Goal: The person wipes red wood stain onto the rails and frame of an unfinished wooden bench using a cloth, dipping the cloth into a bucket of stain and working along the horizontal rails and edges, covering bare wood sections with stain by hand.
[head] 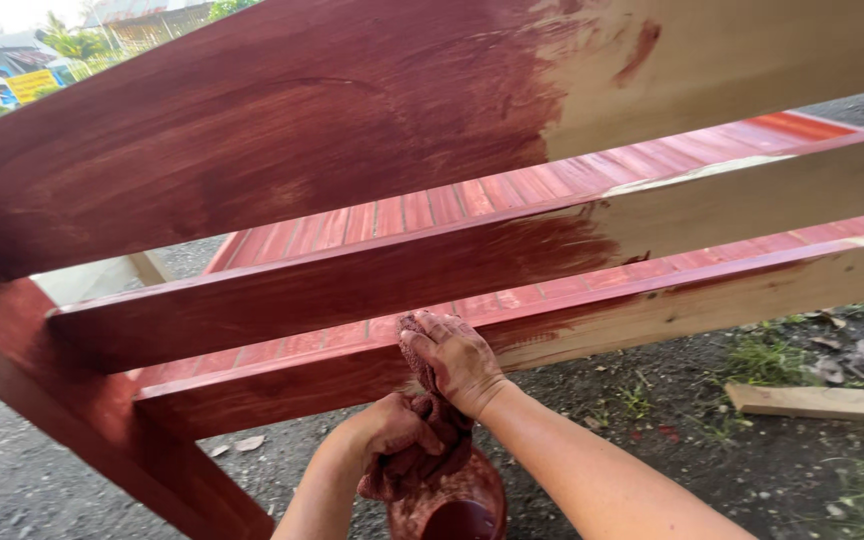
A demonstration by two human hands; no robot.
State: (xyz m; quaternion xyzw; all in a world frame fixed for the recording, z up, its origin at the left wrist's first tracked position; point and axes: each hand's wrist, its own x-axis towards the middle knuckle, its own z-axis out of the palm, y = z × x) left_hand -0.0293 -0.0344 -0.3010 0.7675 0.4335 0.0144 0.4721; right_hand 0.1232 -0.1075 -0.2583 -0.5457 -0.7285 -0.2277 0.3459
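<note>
I see one yellow sign (30,85) far off at the top left, rectangular, standing among greenery by the road. Its markings are too small to make out.

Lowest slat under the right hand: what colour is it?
Lowest slat: dark red stain on its left part, bare pale wood on its right; head view.

Both bare forearms come up from the bottom edge and meet near the lower middle; the right hand (455,362) is raised higher, its back turned to the camera, wrist bent and fingers curled forward in a closed grip; the left hand (390,432) sits lower and just beside the right wrist, fingers folded in, apparently clenched, though its fingertips are hidden; both hands are smeared reddish-brown.
</note>
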